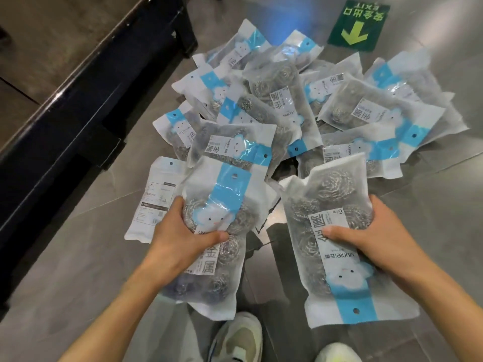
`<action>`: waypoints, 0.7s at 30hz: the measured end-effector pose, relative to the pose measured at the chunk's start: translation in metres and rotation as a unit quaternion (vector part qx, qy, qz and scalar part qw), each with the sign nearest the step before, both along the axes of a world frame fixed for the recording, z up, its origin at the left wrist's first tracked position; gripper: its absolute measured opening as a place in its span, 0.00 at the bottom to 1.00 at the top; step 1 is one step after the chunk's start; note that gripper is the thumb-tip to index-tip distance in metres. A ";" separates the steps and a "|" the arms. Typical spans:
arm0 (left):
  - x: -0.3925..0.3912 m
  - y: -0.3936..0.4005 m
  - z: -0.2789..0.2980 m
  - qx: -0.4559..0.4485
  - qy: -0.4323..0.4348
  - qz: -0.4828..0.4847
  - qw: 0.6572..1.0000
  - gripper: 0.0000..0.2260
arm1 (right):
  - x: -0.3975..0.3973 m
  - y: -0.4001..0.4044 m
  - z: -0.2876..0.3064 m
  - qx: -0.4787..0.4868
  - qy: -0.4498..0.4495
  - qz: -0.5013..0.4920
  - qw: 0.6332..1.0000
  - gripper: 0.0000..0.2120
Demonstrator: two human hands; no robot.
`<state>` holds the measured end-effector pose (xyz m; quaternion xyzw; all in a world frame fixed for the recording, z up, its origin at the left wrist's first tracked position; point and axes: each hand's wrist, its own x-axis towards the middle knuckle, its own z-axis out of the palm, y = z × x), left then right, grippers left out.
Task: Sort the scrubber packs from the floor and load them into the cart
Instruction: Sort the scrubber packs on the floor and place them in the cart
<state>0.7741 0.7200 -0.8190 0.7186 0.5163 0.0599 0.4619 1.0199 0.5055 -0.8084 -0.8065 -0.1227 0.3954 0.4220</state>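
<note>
A heap of several scrubber packs [300, 105], white bags with blue bands and steel-wool balls inside, lies on the grey tiled floor ahead of me. My left hand [180, 239] grips one pack [222, 205] by its left side, blue band pointing away from me. My right hand [371, 231] grips another pack [334, 218] by its right side, blue band toward me. Both held packs hang above the floor in front of my feet. One pack [154, 199] lies back-side up just left of my left hand. No cart is in view.
A dark low bench or shelf base [86, 105] runs diagonally along the left. A green exit-arrow sticker [358, 24] is on the floor at the far right. My shoes [243, 335] stand at the bottom edge. Bare tile shows at lower left and right.
</note>
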 end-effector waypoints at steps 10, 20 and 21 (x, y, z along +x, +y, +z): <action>-0.034 0.016 0.444 0.007 -0.061 0.084 0.995 0.31 | -0.020 0.036 0.436 0.057 -0.025 0.038 0.997 0.29; -0.123 0.026 0.788 0.077 -0.201 0.168 0.962 0.37 | -0.093 0.082 0.797 0.185 -0.058 0.091 0.977 0.21; -0.132 0.024 0.802 0.080 -0.219 0.178 0.956 0.36 | -0.103 0.083 0.813 0.201 -0.052 0.091 0.974 0.20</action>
